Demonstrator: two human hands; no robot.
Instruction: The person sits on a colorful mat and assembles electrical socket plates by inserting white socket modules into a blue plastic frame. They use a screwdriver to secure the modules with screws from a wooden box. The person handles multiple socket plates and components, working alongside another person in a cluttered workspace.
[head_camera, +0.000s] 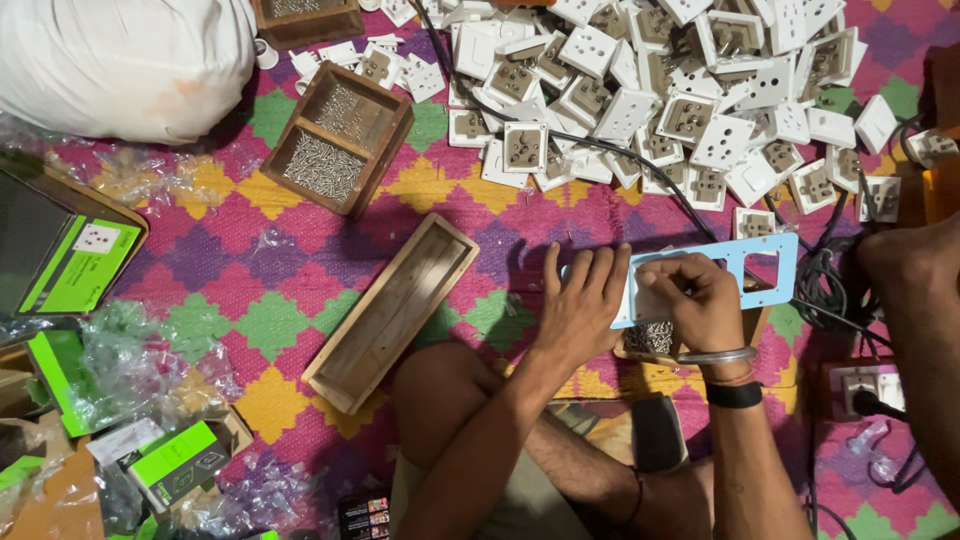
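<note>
Plate work: light blue faceplate (752, 262) with rectangular cutouts sits just past the person's knees, over a small tray of screws (650, 337), on the zigzag-patterned mat (300, 250).

Left hand (583, 305) lies flat, fingers spread and pressed down on the plate's near-left end. Right hand (697, 300) is curled over the middle of the plate, fingertips bunched as if pinching something small (can't tell what, it's hidden under the fingers).

Handling, my read: plate looks like thin moulded plastic, so light, fairly stiff but will flex across the cutouts, where the webs are narrow. Smooth face, likely slippery on the mat, hence the flat palm pinning it. Best hold is by the long outer edges or the solid corners, not the thin bars between openings.

Screws are tiny, loose and easy to scatter; pick singly with a fingertip pinch.

Around: big heap of white socket modules (640, 90) beyond the plate, divided wooden box of screws (338, 140) upper left, long empty wooden box (392, 312) beside the left knee, black cable (600, 145) running through the heap.
</note>
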